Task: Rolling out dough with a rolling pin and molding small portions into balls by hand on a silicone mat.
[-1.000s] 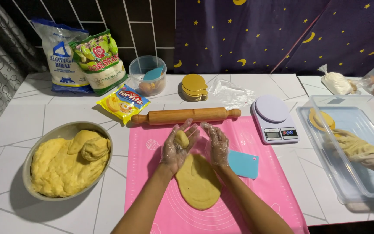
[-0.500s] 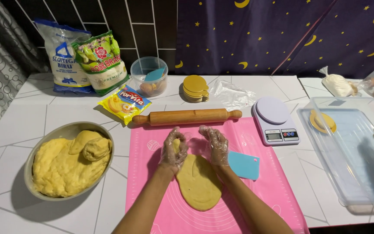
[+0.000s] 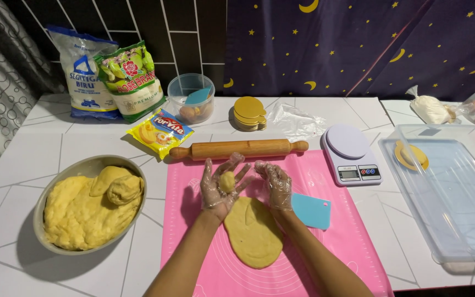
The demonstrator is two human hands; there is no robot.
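Observation:
My left hand [image 3: 220,186], in a clear plastic glove, lies palm up above the pink mat [image 3: 353,236] with a small yellow dough ball [image 3: 226,181] resting in it. My right hand [image 3: 275,185], also gloved, hovers beside it with fingers apart and nothing in it. Under both wrists a flattened oval of yellow dough [image 3: 254,234] lies on the mat. A wooden rolling pin [image 3: 238,149] rests along the mat's far edge. A light blue scraper [image 3: 311,210] sits on the mat just right of my right hand.
A metal bowl [image 3: 45,199] of yellow dough stands at left. Two flour bags, a yellow packet [image 3: 159,132], a plastic tub [image 3: 192,98] and gold discs [image 3: 249,113] line the back. A kitchen scale [image 3: 347,154] and a clear tray [image 3: 446,187] sit at right.
My hands closed over the dough ball, then parted, leaving the ball on my left palm. Another person's gloved hand over the clear tray at right has left the view.

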